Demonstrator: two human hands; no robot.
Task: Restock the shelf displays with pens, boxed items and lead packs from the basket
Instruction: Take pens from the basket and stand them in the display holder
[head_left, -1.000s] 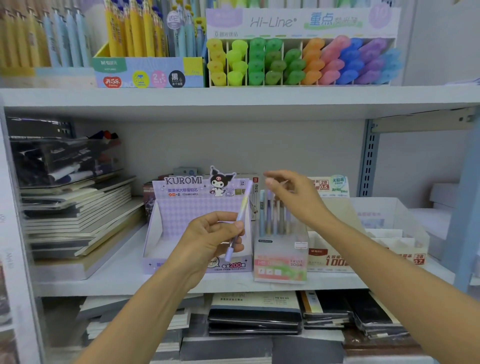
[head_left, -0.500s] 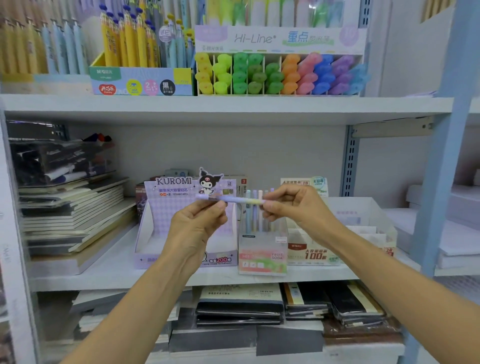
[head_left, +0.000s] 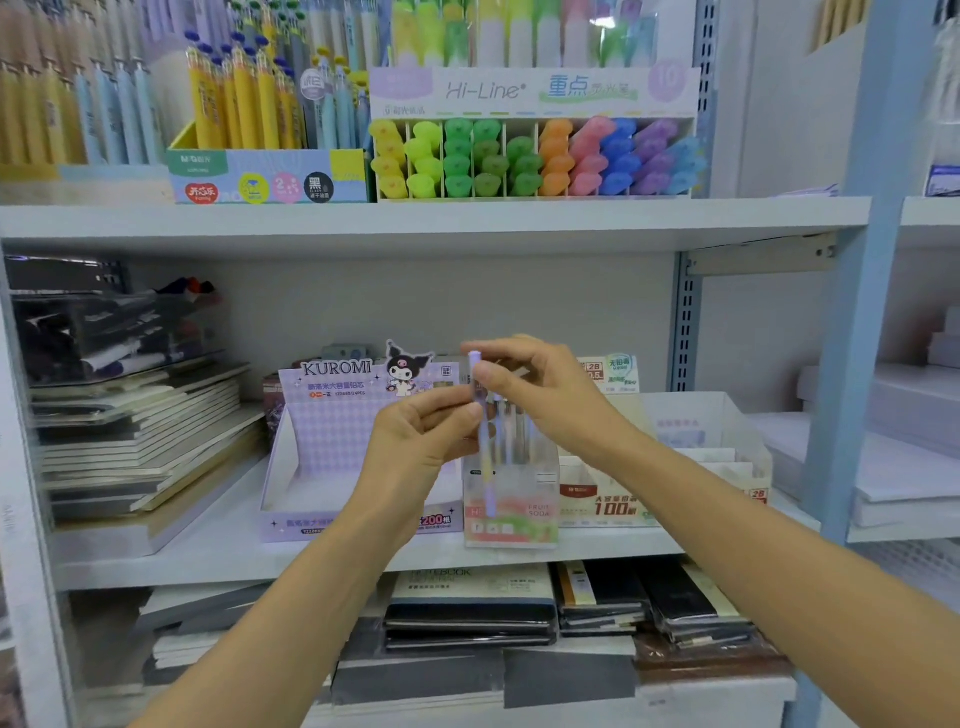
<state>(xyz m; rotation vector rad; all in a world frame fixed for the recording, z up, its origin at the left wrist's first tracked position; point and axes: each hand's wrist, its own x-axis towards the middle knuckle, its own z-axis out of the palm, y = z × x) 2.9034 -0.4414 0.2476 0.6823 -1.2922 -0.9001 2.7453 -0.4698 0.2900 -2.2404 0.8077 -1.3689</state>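
The pen (head_left: 482, 415), a pastel lilac barrel with a yellow band, stands near-vertical, cap end up, directly above the clear pen display box (head_left: 511, 499) on the middle shelf (head_left: 208, 551). The right hand (head_left: 540, 395) pinches the upper end between thumb and fingertips; the left hand (head_left: 421, 436) closes its fingers on the mid-barrel. Both grips are shut on this one pen. The upright hold appears chosen to line the pen up with the box opening, so that it can drop in alongside the stock already standing there: the upper grip steers, the lower grip steadies.

Count: one pen in hand; about three or four more stand in the box, blurred and partly hidden by the hands, so the exact number cannot be told. The basket is not in view.

Just left of the box stands one purple Kuromi display carton (head_left: 332, 441), its tray looking empty. Just right stands one lead-pack carton (head_left: 608, 504) marked 100, then one white tray (head_left: 696, 426). The upper shelf carries one highlighter rack (head_left: 535, 156) with colours in separate slots.
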